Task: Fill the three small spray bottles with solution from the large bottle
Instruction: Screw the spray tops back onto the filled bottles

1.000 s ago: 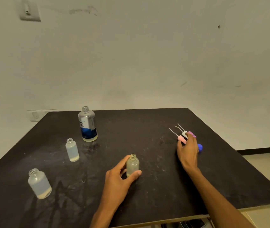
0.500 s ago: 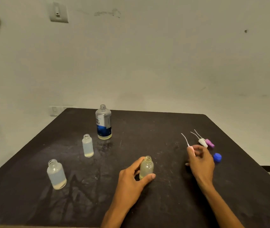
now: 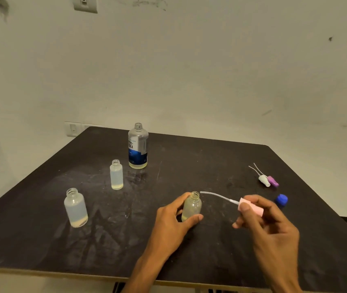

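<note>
Three small uncapped bottles stand on the black table (image 3: 210, 166), each with a little yellowish liquid at the bottom. My left hand (image 3: 172, 227) grips the nearest small bottle (image 3: 192, 207) upright. My right hand (image 3: 269, 227) holds a pink spray cap (image 3: 250, 208) above the table; its white dip tube points left, and the tip is just right of that bottle's mouth. The middle small bottle (image 3: 116, 174) and the left small bottle (image 3: 75, 207) stand free. The large bottle (image 3: 138, 146) with a blue label stands open behind them.
A white spray cap (image 3: 264, 180) and a purple spray cap (image 3: 272, 181) lie side by side at the right of the table. A blue screw cap (image 3: 281, 200) lies just beyond my right hand. The table's front edge runs below my forearms.
My right hand picked the pink spray cap from the group at the right and carried it left toward the bottle in my left hand. The camera view shifted too.
</note>
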